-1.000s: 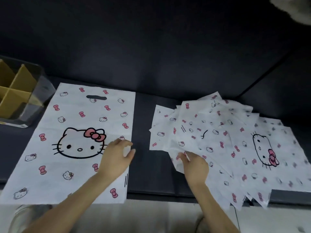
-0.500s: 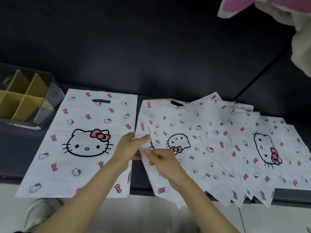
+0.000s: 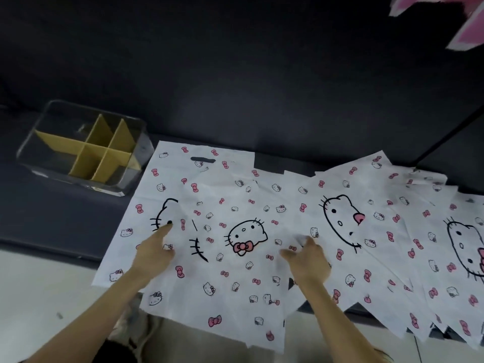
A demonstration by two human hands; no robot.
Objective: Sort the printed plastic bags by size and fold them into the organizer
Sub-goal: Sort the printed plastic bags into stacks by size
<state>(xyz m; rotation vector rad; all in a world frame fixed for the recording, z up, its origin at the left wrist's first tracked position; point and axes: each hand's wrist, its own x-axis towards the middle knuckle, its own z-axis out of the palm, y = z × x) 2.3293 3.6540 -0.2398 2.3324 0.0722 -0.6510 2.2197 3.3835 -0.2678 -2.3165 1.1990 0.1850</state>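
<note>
1. Firstly, organizer (image 3: 83,150): clear box with yellow card dividers, standing at the far left of the dark desk (image 3: 65,218), just beside the large bag's top corner.
2. Large bag (image 3: 167,184): white, printed with pink bows and a cat face, lying flat with its handle slot away from the person. Its right part is covered.
3. Smaller bag (image 3: 235,279): same print, lying across the large bag, bow end toward the person, near edge overhanging the desk.
4. Fanned bags (image 3: 379,244): overlapping pile spread out to the right.
5. Left hand (image 3: 154,250): index finger straight, tip pressing the large bag at the printed eye; holds nothing.
6. Right hand (image 3: 306,260): palm down where the smaller bag meets the pile, fingers wide, thumb spread; blurred.
7. Pink-and-white object (image 3: 466,30): top right corner, unidentifiable.
</note>
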